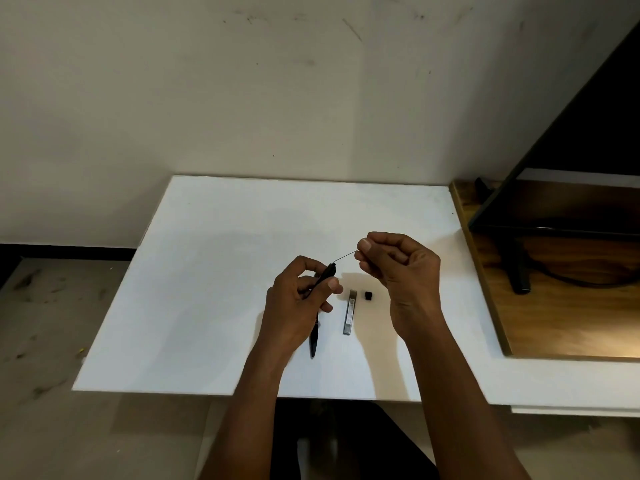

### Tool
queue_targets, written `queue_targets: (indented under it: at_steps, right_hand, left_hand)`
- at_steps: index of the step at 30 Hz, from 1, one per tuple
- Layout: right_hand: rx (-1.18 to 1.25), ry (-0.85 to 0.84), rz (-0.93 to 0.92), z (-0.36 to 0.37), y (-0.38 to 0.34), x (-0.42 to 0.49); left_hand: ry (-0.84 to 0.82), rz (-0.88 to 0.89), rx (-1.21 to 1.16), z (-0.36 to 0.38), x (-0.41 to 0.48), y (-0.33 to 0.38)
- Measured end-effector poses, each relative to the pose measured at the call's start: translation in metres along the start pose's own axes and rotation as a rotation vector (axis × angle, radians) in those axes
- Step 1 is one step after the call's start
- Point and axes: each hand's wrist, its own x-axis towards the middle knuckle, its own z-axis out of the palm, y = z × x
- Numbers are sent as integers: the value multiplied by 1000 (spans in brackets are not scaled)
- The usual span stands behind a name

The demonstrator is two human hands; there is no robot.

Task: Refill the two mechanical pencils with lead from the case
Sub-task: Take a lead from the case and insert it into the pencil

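My left hand [298, 306] grips a black mechanical pencil [327, 273], its upper end tilted up to the right. My right hand [398, 268] pinches a thin lead [346, 256] between thumb and forefinger; the lead's far tip touches the pencil's upper end. A second black pencil [314, 339] lies on the white table [207, 289], partly hidden under my left hand. The slim clear lead case [349, 311] lies just right of it, and its small black cap [369, 295] sits beside the case's top end.
A wooden shelf [571, 306] adjoins the table's right side and carries a dark monitor [571, 168] on a black stand. A wall rises behind the table. Floor shows to the left.
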Motion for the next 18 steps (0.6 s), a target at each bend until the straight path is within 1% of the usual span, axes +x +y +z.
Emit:
queue_targets:
  at_steps: [10, 18]
  right_hand:
    - [-33, -13, -8, -2, 0, 1]
    - [-142, -52, -60, 3, 2, 0]
  left_hand:
    - [14, -8, -11, 0, 0, 1]
    - [19, -15, -5, 0, 0, 2]
